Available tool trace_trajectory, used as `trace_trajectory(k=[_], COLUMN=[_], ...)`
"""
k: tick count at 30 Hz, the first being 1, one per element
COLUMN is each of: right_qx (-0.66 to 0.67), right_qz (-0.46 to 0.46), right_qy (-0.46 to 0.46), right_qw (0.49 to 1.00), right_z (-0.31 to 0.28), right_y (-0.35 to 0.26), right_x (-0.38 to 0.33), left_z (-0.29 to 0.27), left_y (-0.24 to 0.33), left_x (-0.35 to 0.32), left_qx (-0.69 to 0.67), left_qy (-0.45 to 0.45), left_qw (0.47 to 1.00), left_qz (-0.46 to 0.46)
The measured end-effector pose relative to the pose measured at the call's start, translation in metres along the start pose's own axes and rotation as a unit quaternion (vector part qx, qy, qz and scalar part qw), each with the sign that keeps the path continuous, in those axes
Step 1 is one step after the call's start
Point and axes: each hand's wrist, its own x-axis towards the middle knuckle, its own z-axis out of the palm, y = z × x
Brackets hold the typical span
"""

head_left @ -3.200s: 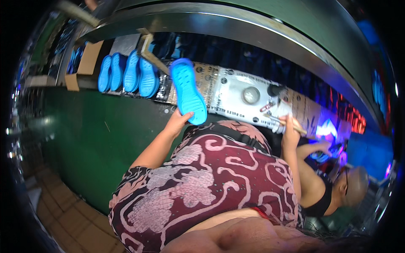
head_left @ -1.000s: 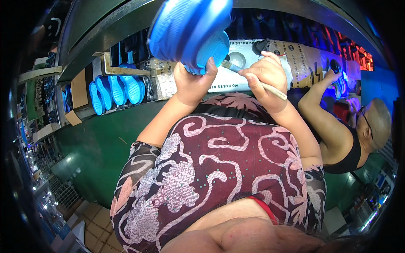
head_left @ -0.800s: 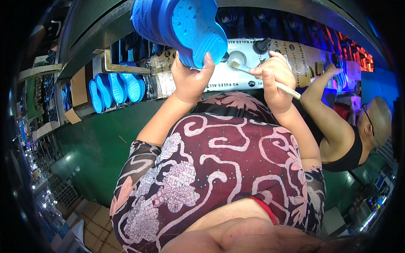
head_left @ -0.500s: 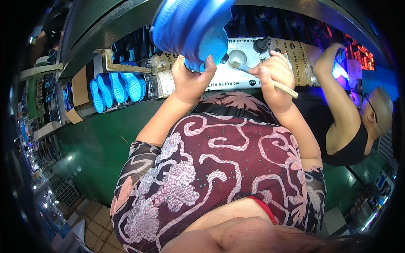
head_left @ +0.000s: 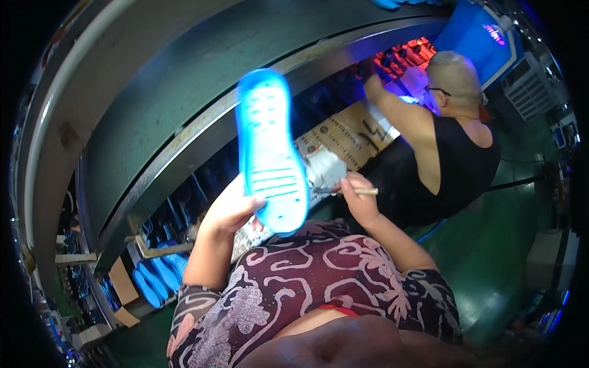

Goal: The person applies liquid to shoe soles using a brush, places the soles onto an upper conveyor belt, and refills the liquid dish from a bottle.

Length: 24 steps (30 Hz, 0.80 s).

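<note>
So you've got the blue sole (head_left: 272,156) held up in front of you, ridged and dimpled face toward you, raised above the cardboard (head_left: 353,132). Your left hand (head_left: 229,210) is clamped on the edge near its lower end, thumb over the face; my guess is that keeps most of that side uncovered. Your right hand (head_left: 359,195) is closed on the brush (head_left: 366,192), tip pointing left and just beside the sole's edge. Touching or not, I can't tell. More soles (head_left: 161,276) sit side by side down at your left, probably to save room. Containers: there's a box (head_left: 125,283) next to those with a flap sticking out, inside too dark to read, plus a slatted crate (head_left: 531,93) far right, contents not visible.
</note>
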Motion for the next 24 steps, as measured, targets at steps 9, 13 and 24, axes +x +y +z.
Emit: trace_trajectory(k=[9,13,24], right_qx=[0.075,0.094,-0.016], right_qz=[0.109,0.157,-0.016], right_qy=[0.07,0.025,-0.203], right_qw=[0.989,0.983,0.979], right_z=[-0.001,0.007,0.057], right_y=[-0.003,0.004,-0.069], right_x=[-0.01,-0.009,0.03], left_z=[0.005,-0.013,-0.118], left_y=[0.061,0.008,-0.234], left_x=[0.217,0.131,-0.34], left_qx=[-0.176,-0.15,-0.132], left_qy=[0.073,0.006,0.796], left_qw=[0.975,0.987,0.59], left_qz=[0.117,0.05,-0.01])
